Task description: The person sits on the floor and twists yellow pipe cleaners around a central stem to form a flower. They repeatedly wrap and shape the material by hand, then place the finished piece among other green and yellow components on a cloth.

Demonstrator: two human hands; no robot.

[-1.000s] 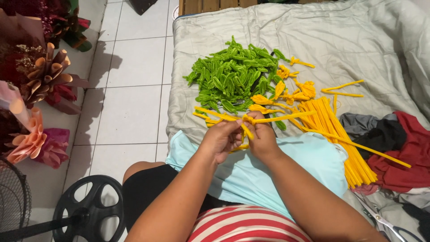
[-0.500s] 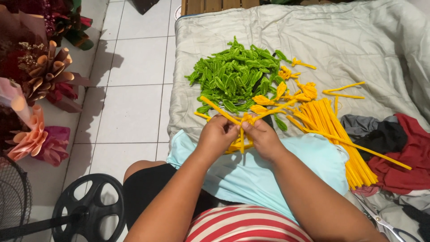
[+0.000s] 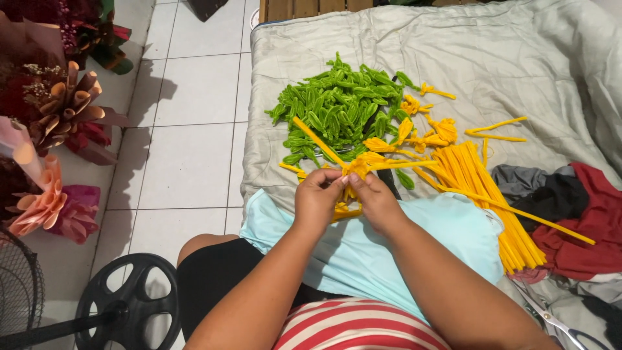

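Left hand point(image 3: 317, 198): I see it curled, fingertips pinched, knuckles facing up.
Right hand point(image 3: 376, 201): curled likewise, fingertips meeting the left's at the middle.
Forearms: both bare, converging from the near edge toward the far side.

Bright even indoor light, soft shadows, sharp focus

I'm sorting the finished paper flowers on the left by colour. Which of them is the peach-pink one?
The peach-pink paper flower is the lowest, by the fan grille at the left edge. The brown-petalled bouquet above it and the dark red one at top are darker.
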